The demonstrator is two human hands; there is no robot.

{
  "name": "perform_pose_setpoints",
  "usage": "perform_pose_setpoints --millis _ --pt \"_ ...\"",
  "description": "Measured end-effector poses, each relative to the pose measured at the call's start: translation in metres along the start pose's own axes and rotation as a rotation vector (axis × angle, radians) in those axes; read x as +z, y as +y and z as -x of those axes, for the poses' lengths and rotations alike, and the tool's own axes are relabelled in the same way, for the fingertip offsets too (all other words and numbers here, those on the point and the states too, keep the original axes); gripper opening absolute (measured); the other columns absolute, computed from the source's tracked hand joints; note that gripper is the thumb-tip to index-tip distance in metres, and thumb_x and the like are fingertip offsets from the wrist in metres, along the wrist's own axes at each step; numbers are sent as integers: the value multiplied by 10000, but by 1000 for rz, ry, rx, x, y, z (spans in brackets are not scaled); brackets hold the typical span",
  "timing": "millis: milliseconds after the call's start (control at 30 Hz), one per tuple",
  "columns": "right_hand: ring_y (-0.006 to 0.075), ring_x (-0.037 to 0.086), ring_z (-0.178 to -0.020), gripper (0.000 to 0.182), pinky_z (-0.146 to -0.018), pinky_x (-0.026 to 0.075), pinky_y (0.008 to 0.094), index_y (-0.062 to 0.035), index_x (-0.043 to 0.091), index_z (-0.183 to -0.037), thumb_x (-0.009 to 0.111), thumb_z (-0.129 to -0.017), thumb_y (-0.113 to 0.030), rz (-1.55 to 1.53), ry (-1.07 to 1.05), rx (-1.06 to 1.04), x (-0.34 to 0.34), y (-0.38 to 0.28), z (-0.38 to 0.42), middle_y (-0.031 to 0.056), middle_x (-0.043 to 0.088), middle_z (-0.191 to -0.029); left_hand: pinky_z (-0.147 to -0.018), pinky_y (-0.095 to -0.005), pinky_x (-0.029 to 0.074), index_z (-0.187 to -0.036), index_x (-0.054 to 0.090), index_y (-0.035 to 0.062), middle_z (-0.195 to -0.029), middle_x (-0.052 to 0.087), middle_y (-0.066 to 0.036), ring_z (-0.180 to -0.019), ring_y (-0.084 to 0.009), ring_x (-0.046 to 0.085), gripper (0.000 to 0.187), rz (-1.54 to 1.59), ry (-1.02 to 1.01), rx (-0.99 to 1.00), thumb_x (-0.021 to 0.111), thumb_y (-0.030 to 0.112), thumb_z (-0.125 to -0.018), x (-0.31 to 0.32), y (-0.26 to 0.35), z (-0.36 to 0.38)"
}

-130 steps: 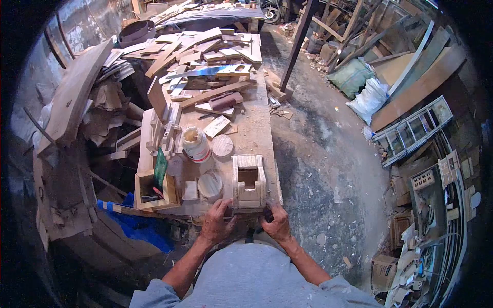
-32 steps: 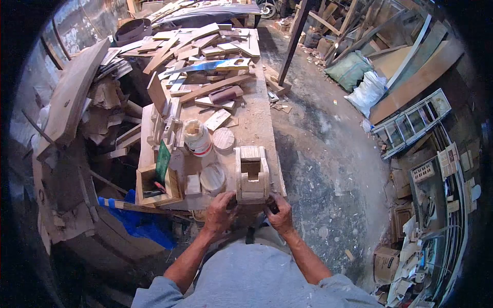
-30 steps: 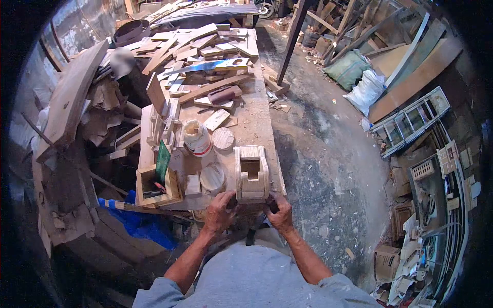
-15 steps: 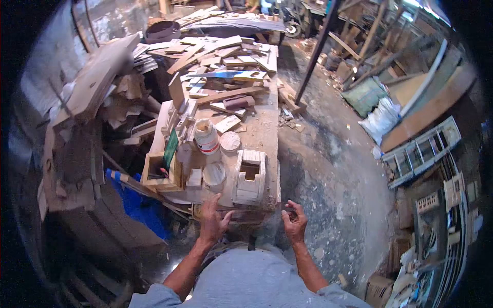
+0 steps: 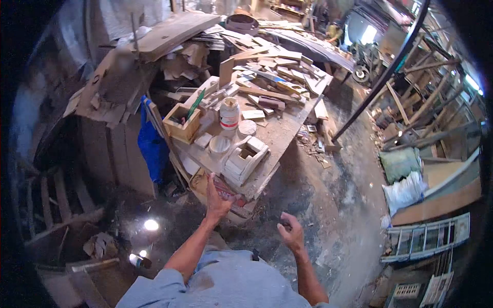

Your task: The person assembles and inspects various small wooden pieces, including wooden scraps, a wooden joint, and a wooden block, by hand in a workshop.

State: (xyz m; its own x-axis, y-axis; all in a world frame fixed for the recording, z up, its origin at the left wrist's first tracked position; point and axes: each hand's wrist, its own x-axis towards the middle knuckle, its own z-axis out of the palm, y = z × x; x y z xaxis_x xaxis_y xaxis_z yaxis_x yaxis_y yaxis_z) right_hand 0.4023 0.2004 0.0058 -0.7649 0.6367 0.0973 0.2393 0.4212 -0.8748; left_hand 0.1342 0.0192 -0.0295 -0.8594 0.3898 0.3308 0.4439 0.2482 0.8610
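My left hand [image 5: 218,203] is at the near edge of the workbench, its fingers stretched upward and thumb apart. It overlaps a reddish, worn piece [image 5: 226,191] under the bench's edge, whose kind does not show. Just above stands a small wooden box with a square opening [image 5: 245,159]. My right hand [image 5: 291,233] hangs over the floor right of the bench, loosely curled, with nothing visible in it. Beyond the left hand are a round whitish lid [image 5: 220,145], a second round disc [image 5: 247,128], a small pale block [image 5: 203,140] and a white bottle with a red band [image 5: 229,115].
An open wooden box [image 5: 182,124] holding green and red-handled items sits at the bench's left. Scrap wood and a handsaw [image 5: 272,77] cover the far end. A dark post [image 5: 380,77] rises on the right, near white sacks [image 5: 403,192] and a ladder-like frame [image 5: 429,236].
The view has swung, so the bench now lies tilted. My left hand has moved up against the bench's front edge; my right hand remains off the bench, lower in the view.
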Motion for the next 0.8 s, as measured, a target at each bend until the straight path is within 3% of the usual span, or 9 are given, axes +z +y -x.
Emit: perform_pose_setpoints --millis 133,233,333,367,500,633,733,800 --pt "354 655 -1227 593 -1040 531 399 3 586 -1399 767 -837 -52 1 -140 -14 -25 -40 -63 206 653 -1319 -1237 -510 304 -1617 200 -4 -1631 305 -294 -1505 -446 338 1311 -77 23 18 987 439 -666 -2 11 -6" --pt "389 552 -1362 740 -1117 480 442 -20 499 -1491 792 -814 -75 183 -177 -290 -29 -59 -112 227 564 -1453 -1236 -514 305 -1618 200 -3 -1621 326 -290 -1502 -449 341 1333 -69 35 16 978 492 -655 -1 4 -12" --pt "396 449 -1452 866 -1181 411 464 -51 398 -1570 814 -812 -102 404 -254 -433 -26 -85 -153 230 455 -1567 -1223 -513 323 -1603 220 -18 -1577 377 -286 -1471 -444 377 1348 -65 11 6 978 531 -632 -1 7 -16" --pt "380 405 -1488 995 -1204 376 495 -86 319 -1619 855 -783 -153 484 -301 -432 -26 -97 -163 193 401 -1622 -1217 -513 326 -1597 229 -18 -1561 394 -278 -1457 -440 390 1348 -30 32 21 979 538 -626 4 -2 -10" --pt "345 352 -1528 1159 -1209 344 549 -126 237 -1657 904 -715 -234 704 -485 -565 -16 -142 -217 123 335 -1678 -1202 -514 332 -1581 259 -10 -1519 438 -242 -1413 -429 424 1337 11 79 106 982 553 -607 18 -14 -17" --pt "325 319 -1555 1237 -1243 299 534 -139 209 -1678 921 -674 -257 785 -740 -764 5 -182 -263 123 302 -1705 -1203 -526 319 -1583 260 0 -1526 440 -220 -1410 -426 421 1328 -32 41 -9 988 534 -609 18 -2 -9" --pt "323 318 -1556 1253 -1233 309 533 -140 216 -1679 923 -652 -268 857 -872 -930 31 -191 -295 119 301 -1708 -1198 -527 326 -1585 255 0 -1519 448 -224 -1406 -428 426 1314 -119 94 27 993 511 -625 18 7 -8" --pt "318 326 -1551 1272 -1220 338 529 -83 227 -1665 934 -631 -301 900 -965 -1009 45 -194 -311 141 299 -1704 -1193 -523 333 -1588 248 -2 -1508 463 -228 -1407 -428 428 1312 -69 131 56 997 489 -630 20 8 -10"
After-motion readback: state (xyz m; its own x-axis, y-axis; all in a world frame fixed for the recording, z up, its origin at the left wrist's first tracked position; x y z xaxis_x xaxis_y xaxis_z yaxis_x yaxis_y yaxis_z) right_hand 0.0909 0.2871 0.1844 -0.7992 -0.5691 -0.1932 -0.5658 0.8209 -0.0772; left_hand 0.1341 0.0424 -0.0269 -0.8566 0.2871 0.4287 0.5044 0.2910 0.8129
